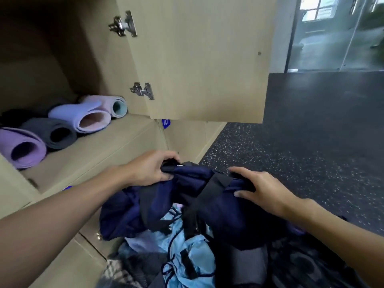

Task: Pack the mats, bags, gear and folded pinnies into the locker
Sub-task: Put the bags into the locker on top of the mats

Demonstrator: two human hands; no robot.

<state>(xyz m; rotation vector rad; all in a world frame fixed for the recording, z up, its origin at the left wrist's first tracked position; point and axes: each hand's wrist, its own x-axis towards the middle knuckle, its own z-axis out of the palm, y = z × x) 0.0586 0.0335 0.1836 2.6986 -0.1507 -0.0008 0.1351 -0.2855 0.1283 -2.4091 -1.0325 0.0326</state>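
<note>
I hold a navy duffel bag (187, 196) with black straps, lifted in front of the open locker (87, 150). My left hand (149, 169) grips the bag's left end by a black strap. The bag's right end is held in my right hand (261, 190), thumb under and fingers over the top. Inside the locker lie several rolled mats: a purple one (22, 146), a dark grey one (54, 134), a lilac one with a pink inside (83, 117) and a pale one with a teal core (116, 106).
The locker door (203, 59) hangs open to the right of the compartment. Below the bag lies a pile with a light blue bag (187, 252) and plaid cloth (118, 273). Speckled black rubber floor (311, 152) stretches right toward glass panels (336, 34).
</note>
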